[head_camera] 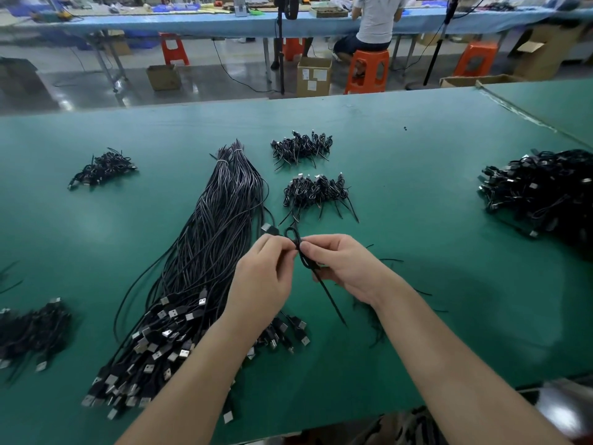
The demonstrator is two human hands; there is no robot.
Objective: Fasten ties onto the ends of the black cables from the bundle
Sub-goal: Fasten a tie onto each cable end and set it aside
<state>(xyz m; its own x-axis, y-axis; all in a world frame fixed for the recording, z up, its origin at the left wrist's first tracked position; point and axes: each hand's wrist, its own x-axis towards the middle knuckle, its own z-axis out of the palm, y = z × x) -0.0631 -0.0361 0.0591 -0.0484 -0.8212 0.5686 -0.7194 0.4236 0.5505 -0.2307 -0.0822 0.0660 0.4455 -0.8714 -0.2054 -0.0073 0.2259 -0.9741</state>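
Green-topped counter [417,175]. Beyond it: orange plastic stools [367,72], brown cardboard boxes [313,77], long blue-covered counter [224,25] with seated person in white shirt [378,19].

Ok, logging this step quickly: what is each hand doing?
Left hand: pinching the looped black cable.
Right hand: pinching the same cable.

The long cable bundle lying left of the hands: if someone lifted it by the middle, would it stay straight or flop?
The long cable bundle would probably sag: its thin strands curve and splay across the green table. The USB plug ends fan out loose, so they would likely dangle. The white ties at the far end should keep that end together.
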